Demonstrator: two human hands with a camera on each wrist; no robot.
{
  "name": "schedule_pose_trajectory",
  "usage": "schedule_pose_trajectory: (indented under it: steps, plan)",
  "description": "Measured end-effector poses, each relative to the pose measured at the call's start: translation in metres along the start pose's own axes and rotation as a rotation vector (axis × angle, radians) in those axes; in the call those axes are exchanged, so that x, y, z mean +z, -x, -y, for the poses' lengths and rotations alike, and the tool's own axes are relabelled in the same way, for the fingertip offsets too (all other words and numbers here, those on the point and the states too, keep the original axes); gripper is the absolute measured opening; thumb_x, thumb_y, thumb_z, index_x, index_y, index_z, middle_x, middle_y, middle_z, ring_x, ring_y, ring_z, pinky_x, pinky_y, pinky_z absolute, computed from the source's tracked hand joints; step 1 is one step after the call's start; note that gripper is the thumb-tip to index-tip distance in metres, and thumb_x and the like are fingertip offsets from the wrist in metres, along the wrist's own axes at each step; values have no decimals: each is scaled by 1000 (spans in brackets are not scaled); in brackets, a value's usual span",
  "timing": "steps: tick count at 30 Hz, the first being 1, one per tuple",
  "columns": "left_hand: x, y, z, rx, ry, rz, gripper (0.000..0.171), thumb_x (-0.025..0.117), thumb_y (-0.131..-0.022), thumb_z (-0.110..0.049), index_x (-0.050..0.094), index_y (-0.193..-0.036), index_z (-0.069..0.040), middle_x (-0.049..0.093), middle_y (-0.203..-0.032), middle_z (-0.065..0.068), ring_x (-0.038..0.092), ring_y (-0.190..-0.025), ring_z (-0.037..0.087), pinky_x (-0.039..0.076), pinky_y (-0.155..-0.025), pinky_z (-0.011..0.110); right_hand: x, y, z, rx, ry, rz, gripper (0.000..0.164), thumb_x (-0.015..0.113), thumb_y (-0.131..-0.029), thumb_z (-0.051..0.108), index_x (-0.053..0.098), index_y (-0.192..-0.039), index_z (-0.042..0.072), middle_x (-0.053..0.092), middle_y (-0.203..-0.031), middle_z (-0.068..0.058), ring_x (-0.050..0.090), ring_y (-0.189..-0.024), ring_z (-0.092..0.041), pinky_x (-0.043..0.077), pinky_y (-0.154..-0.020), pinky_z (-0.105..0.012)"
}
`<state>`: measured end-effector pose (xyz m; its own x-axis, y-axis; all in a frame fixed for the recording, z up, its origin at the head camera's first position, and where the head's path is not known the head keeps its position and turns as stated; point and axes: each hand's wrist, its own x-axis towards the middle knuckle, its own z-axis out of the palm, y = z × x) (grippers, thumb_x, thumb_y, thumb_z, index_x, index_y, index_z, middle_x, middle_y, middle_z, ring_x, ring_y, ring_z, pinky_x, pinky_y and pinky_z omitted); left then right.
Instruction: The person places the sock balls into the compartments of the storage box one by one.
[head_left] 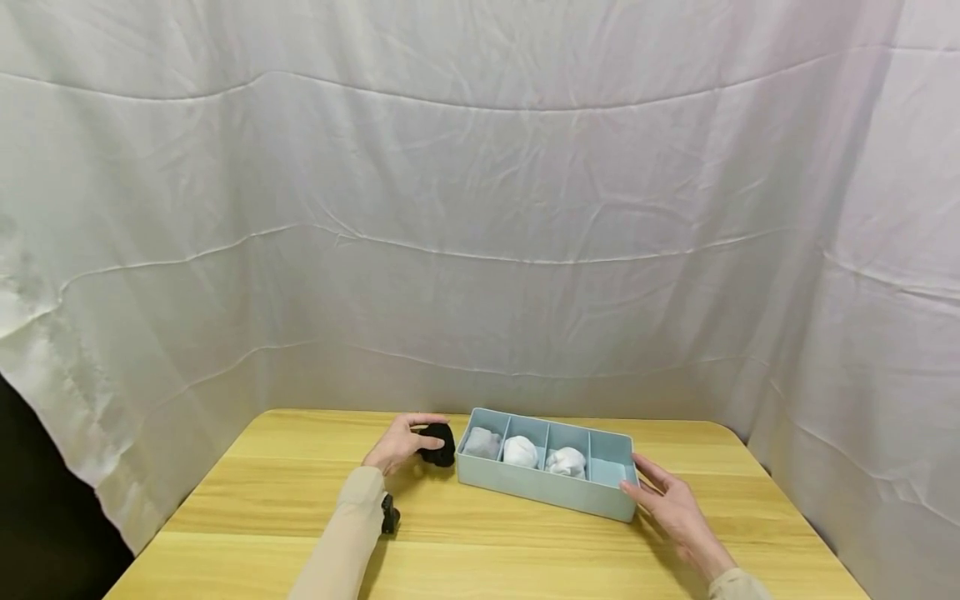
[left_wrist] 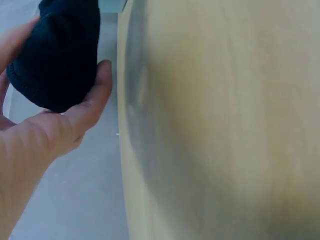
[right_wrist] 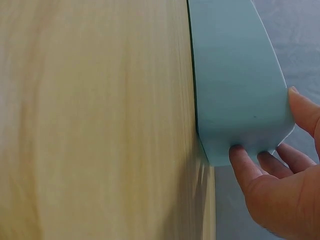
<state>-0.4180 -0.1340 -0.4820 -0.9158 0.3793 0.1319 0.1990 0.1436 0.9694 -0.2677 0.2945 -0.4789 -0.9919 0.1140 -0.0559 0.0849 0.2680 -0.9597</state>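
Observation:
In the head view my left hand [head_left: 397, 443] grips a black balled-up sock [head_left: 438, 446] just beyond the box's left end. The left wrist view shows the thumb and fingers curled around this dark sock [left_wrist: 59, 55], above the wooden surface. A pale blue box [head_left: 543, 493] has compartments in a row. From the left, they hold a grey balled-up sock [head_left: 482, 442], a white one [head_left: 521, 452] and another white one [head_left: 566, 462]; the rightmost has nothing in it. My right hand [head_left: 675, 508] holds the box's right end, with fingertips [right_wrist: 239, 152] against its end wall.
The box stands near the back of a light wooden table [head_left: 465, 558]. Pale grey cloth [head_left: 525, 317] hangs behind the table and along both sides. A small black device [head_left: 390, 515] is on the left wrist, over a beige sleeve [head_left: 341, 542].

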Motion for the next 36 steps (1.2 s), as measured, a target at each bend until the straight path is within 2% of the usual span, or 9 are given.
schedule_pose_trajectory:
  steps: [5, 10, 13, 16, 24, 32, 36]
  plan:
    - [-1, 1, -10, 52, -32, -45, 43, 74, -85, -4, 66, -127, -5, 63, -127, 20, 64, -104, 23, 56, -82, 28, 1, 1, 1, 7, 4, 2, 77, 68, -93, 27, 26, -155, 7, 18, -161, -22, 26, -144, -42, 31, -113, -50]
    - [1, 0, -16, 81, -48, -108, 39, 74, -87, -10, 68, -125, -11, 65, -127, 14, 61, -113, 27, 54, -88, 31, 0, 1, 2, 8, -8, 8, 76, 67, -95, 24, 25, -155, 6, 17, -161, -23, 26, -144, -42, 31, -112, -48]
    - [3, -2, -16, 106, -67, -121, 39, 73, -88, -13, 67, -127, -11, 65, -129, 12, 59, -118, 29, 52, -92, 33, 0, 1, 1, 9, -17, 8, 75, 66, -95, 23, 25, -155, 6, 17, -161, -23, 25, -144, -42, 32, -111, -46]
    - [5, -3, -16, 128, -76, -118, 39, 71, -90, -13, 66, -129, -10, 64, -130, 12, 59, -119, 29, 52, -92, 32, -1, 2, 1, 11, -20, 8, 75, 66, -95, 24, 25, -156, 6, 17, -161, -22, 25, -144, -41, 32, -111, -45]
    - [18, -6, -27, 155, 4, -105, 37, 70, -91, -11, 66, -127, -10, 64, -129, 16, 65, -108, 23, 54, -84, 26, -3, 3, 1, 1, -9, 8, 81, 69, -92, 32, 25, -156, 8, 17, -161, -22, 26, -144, -41, 31, -112, -47]
    - [29, -7, -32, 128, 77, -62, 34, 63, -95, -10, 65, -129, -10, 62, -131, 18, 67, -101, 19, 55, -80, 26, 0, 3, 0, -3, -10, 9, 78, 69, -93, 28, 26, -155, 6, 19, -161, -21, 27, -144, -41, 32, -111, -47]
    - [36, -6, -34, 160, 106, -58, 33, 60, -98, -10, 63, -131, -9, 60, -132, 19, 67, -101, 20, 56, -79, 26, 2, 3, -1, -1, -9, 10, 76, 67, -94, 26, 26, -155, 6, 18, -161, -21, 27, -144, -41, 32, -112, -47]
